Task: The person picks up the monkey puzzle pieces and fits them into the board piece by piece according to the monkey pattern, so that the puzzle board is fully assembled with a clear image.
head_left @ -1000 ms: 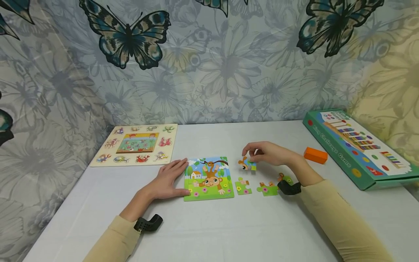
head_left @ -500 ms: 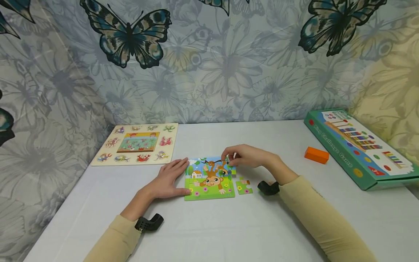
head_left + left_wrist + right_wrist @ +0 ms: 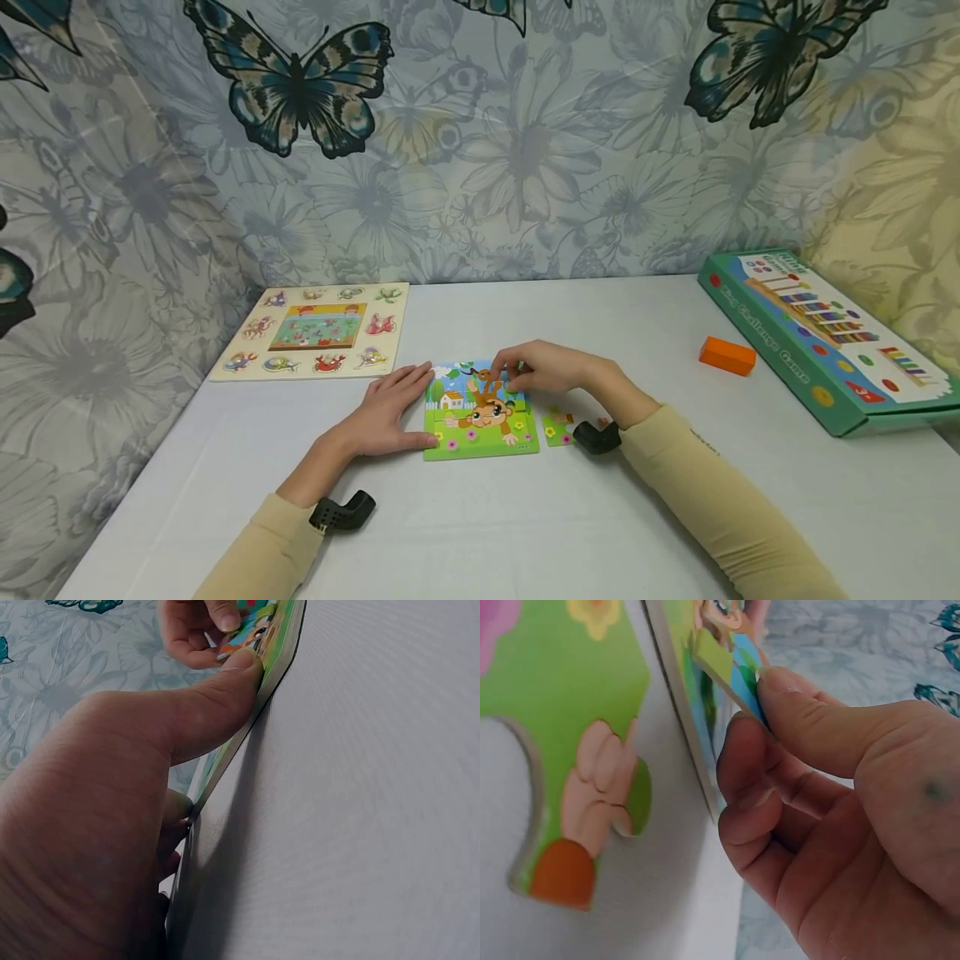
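Note:
A square puzzle board [image 3: 480, 448] with a monkey picture lies flat on the white table. My left hand [image 3: 384, 417] rests at its left side, fingers stretched along the edge and thumb on the lower left corner; in the left wrist view the thumb [image 3: 217, 705] lies on the board's rim. Over the board's upper right part, my right hand [image 3: 547, 368] pinches a puzzle piece [image 3: 744, 671] between thumb and fingers. That piece is tilted above the board in the right wrist view. Just right of the board lies a loose green puzzle piece [image 3: 555, 427].
Back left lies a cream board [image 3: 225, 367] with sea animals. An orange block [image 3: 727, 356] sits beside a green game box [image 3: 810, 383] at the right. More loose pieces are largely hidden under my right wrist. A patterned cloth [image 3: 450, 217] hangs behind the table.
My right hand has carried the pinched puzzle piece leftward from beside the board to over its upper right part. My left hand has stayed at the board's left edge.

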The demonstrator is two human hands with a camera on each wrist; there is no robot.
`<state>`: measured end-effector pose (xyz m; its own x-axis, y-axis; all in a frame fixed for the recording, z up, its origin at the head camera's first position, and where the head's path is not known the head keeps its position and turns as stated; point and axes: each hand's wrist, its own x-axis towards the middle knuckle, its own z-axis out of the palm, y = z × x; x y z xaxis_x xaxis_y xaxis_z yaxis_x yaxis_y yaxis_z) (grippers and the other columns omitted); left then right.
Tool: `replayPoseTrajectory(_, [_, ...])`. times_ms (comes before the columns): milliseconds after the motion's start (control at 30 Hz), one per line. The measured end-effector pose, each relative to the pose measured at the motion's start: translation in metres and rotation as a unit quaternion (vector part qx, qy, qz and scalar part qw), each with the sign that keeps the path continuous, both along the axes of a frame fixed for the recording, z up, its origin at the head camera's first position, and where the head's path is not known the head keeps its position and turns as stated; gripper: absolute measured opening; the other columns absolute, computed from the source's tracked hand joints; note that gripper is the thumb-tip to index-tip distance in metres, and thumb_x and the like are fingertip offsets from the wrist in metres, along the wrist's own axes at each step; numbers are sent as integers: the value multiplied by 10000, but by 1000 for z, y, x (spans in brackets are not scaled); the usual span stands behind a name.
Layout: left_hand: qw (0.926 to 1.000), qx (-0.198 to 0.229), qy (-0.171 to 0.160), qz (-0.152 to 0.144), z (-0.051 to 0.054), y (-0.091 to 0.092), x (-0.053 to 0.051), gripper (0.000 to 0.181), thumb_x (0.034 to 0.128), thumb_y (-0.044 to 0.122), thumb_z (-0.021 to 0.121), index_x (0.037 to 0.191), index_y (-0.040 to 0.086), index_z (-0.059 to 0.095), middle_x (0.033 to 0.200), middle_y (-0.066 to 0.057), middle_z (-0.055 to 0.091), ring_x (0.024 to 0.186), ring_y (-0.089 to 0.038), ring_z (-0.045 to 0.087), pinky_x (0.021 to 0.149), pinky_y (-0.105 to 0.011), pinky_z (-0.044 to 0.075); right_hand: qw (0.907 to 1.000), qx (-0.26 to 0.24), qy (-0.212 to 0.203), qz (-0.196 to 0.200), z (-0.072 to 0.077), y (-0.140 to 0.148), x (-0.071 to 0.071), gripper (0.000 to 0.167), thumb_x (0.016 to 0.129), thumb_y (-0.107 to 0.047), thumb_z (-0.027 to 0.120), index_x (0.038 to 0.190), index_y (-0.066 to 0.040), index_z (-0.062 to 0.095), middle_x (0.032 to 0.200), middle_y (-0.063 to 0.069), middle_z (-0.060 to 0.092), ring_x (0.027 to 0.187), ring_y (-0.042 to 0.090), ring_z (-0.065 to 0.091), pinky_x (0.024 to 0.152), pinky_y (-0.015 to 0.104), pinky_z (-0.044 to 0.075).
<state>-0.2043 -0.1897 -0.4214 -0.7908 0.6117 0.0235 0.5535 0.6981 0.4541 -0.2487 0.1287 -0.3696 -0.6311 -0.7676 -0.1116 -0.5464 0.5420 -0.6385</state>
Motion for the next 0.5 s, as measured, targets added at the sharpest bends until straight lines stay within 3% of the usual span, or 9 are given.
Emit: replayPoseTrajectory(500, [10000,7,18,-16,-1,0,0,1033,832,592,736,1592,50,294,1666,-58,207,1513,-324,152,1116,-592,165,9996,-98,236,143,-7,-3,2,192,948,-122,729,1139,-113,717,993,-12,614,862,140,551,789,316,483])
